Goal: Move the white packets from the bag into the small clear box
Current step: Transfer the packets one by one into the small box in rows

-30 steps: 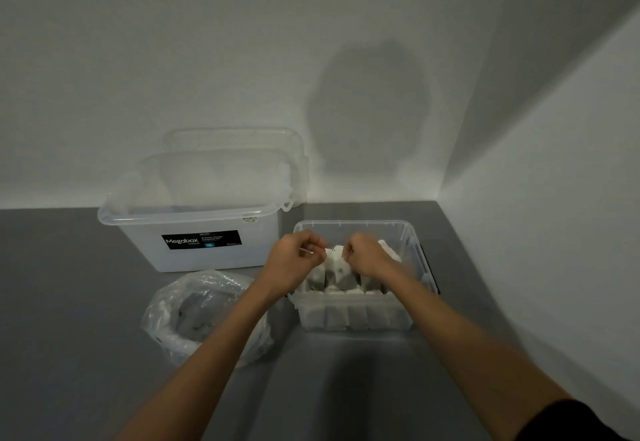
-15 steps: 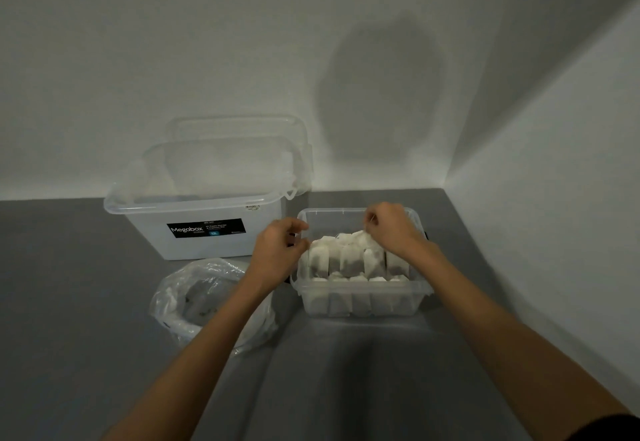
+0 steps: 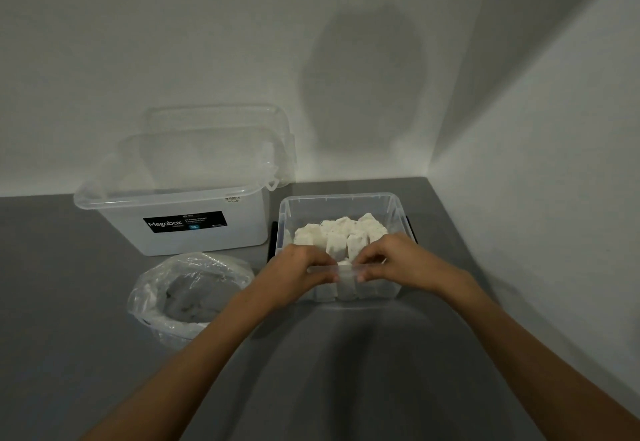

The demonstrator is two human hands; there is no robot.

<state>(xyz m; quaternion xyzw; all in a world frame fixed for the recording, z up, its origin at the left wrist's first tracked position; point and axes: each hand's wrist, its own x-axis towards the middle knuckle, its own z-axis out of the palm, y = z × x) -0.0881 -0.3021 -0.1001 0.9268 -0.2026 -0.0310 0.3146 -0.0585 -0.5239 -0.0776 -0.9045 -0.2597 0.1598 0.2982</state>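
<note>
The small clear box [image 3: 341,198] stands on the grey surface near the corner, with several white packets [image 3: 337,236] upright in rows inside it. Both hands meet at its near rim. My left hand [image 3: 298,267] and my right hand [image 3: 398,260] curl their fingers over that rim into the box, with the thumbs on the outer face. A white packet [image 3: 344,262] shows between the fingertips; whether the fingers touch it is hidden. The crumpled clear plastic bag [image 3: 194,288] lies open to the left, apart from both hands.
A large translucent Megabox tub [image 3: 180,226] stands behind the bag, with its lid [image 3: 214,118] leaning on the back wall. A side wall [image 3: 536,215] runs close along the right of the small box. Grey floor surface [image 3: 346,354] lies in front.
Both hands came back from over the packets in the middle and far side of the box to its near rim, and now sit close together there.
</note>
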